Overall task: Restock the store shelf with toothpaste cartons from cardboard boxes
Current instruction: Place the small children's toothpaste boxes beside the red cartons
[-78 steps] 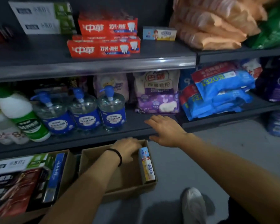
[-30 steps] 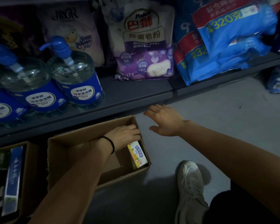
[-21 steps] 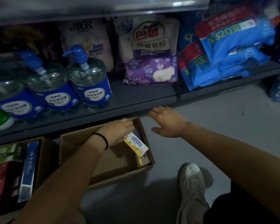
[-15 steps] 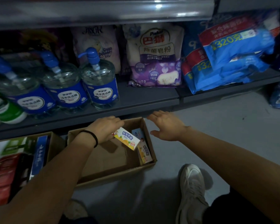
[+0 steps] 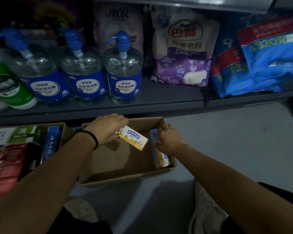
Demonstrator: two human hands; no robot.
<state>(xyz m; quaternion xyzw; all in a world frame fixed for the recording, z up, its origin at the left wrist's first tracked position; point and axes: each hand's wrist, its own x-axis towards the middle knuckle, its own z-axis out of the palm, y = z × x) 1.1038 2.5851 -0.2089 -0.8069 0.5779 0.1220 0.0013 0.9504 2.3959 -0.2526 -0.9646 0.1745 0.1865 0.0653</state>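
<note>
Toothpaste carton (image 5: pixel 133 139): white, orange fruit print. Cardboard box (image 5: pixel 125 179): brown. Pump bottles (image 5: pixel 123 71): clear, blue labels. Wristband (image 5: pixel 91 137): black.

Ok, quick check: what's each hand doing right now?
Left hand: holding an orange-print toothpaste carton above the cardboard box.
Right hand: fingers on the cartons left in the box; grip cannot be told.

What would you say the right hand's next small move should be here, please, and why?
Probably close the right hand on the last carton standing against the cardboard box's right wall and lift it out. The left hand already holds a carton above the box, and the box floor otherwise looks bare.
</note>
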